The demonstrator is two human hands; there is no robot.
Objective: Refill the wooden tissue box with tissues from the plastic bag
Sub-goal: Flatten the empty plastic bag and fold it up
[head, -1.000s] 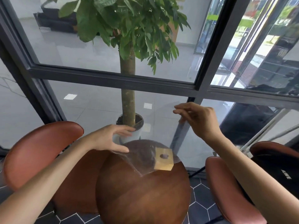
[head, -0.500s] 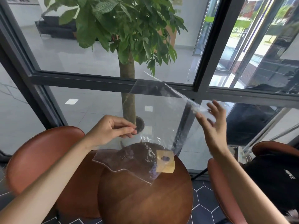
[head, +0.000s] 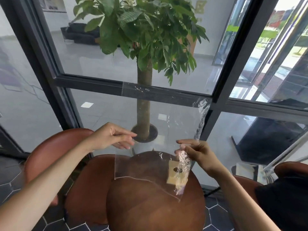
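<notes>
Pinching plastic bag edge, right hand

There were two hands, left and right, one plastic bag, one wooden tissue box, one round table, and one potted tree.

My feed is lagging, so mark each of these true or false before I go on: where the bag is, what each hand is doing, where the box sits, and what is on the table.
1. The bag is held up above the table. True.
2. The right hand pinches the bag. True.
3. The left hand grips the box. False: the left hand is open in the air by the bag's left side, away from the box.
4. The box lies on a chair. False: it sits on the table.
5. The box has a round hole in its top. True.
6. A stack of tissues lies on the table. False: none is visible there.
</notes>
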